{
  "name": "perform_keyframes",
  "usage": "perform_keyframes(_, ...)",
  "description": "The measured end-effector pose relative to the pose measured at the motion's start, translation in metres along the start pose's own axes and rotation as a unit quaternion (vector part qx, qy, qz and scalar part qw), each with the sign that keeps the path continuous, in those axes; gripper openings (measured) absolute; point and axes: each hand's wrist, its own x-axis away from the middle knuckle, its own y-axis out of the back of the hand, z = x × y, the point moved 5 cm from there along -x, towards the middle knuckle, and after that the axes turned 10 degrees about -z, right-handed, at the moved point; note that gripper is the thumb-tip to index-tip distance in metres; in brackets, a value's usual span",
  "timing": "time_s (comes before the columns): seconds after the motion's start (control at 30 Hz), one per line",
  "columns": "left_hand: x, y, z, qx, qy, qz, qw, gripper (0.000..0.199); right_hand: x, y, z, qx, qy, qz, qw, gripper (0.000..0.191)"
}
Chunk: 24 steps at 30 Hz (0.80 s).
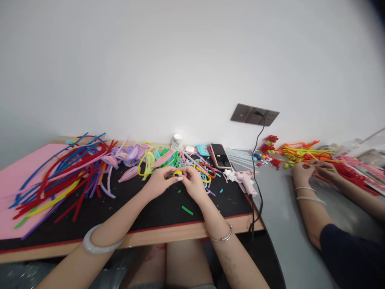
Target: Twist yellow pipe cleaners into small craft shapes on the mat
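Note:
Both hands meet over the black mat [135,212], closed around a small yellow piece [177,173] with a dark patch, perhaps coiled pipe cleaner. My left hand [161,179] pinches it from one side, and my right hand [191,180] grips the other side with fingers bent. Much of the piece is hidden by the fingertips. Just beyond them lie a loop of yellow pipe cleaner [140,164], green pipe cleaners [162,155] and many short coloured snippets. A short green strip [187,210] rests on the mat nearer to me.
Bundles of long pipe cleaners [69,172] spread over a pink board [15,168] at left. A paper cup [177,141] and a phone [221,155] stand behind. A pink glue gun [247,182] with a cord lies right. Beside me, a co-worker's hands [314,170] work near a red figure [270,144].

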Motion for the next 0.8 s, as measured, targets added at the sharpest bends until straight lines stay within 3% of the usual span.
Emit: perform_keyframes(0.8, 0.0000, -0.0011, 0.0020, -0.063, -0.035, -0.001, 0.997, 0.033, -0.0004, -0.0011, 0.0001, -0.019, -0.019, -0.003, 1.000, 0.013)
